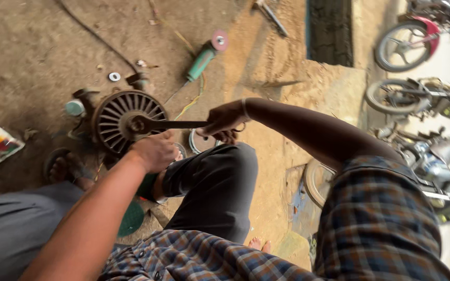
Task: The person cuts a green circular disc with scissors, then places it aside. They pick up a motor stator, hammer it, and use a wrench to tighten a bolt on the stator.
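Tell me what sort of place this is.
Likely a roadside repair workshop: dirt floor, an angle grinder lying loose, motorcycles parked outside, and a finned motor part under a wrench.

Left hand (155, 151): fingers curled shut, knuckles up, pressed low in front of the bent knee.
Left arm: bare, stretched forward from lower left.
Right hand (225, 120): closed in a fist, a thin band at the wrist.
Right arm: bare forearm, elbow bent, checked sleeve at the shoulder.
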